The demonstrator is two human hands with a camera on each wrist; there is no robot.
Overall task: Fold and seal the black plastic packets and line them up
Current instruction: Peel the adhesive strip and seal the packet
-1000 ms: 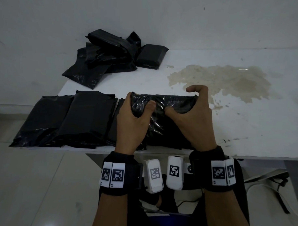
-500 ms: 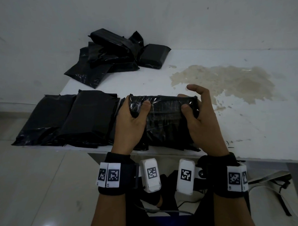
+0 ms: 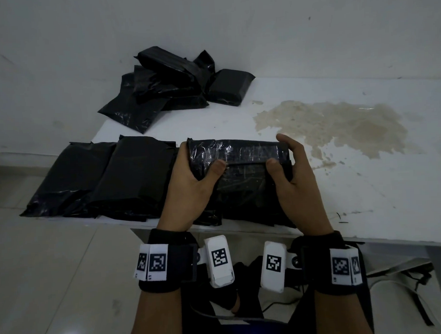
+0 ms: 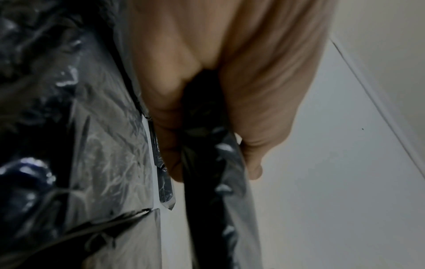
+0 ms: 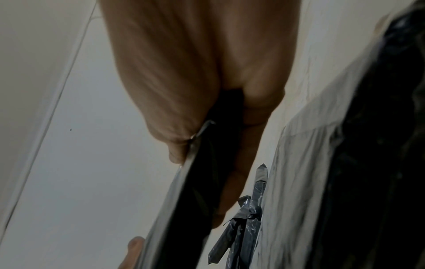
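Both hands grip one black packet [image 3: 239,171] at the bench's [image 3: 365,186] near edge: the left hand [image 3: 190,190] curls round its left end and the right hand [image 3: 297,186] round its right end, with each thumb pressing down on the folded-over flap and the fingers wrapped behind. From the wrist views, the plastic edge runs pinched between thumb and fingers on each side. The likeliest trouble, as I judge it, is the flap springing back or sealing crooked if one thumb lets go first, since the film looks slick and crinkled. The packet also overhangs the near edge a little, so a loose hold could let it slide off toward the floor. It looks glossy and wrinkled, with a creased band across its top where the flap doubles over, and it seems bulky rather than flat. It sits just beside a row [image 3: 102,178] of finished packets along the near left edge, touching the nearest one. A loose pile [image 3: 171,86] of other packets lies at the far left corner, well apart.
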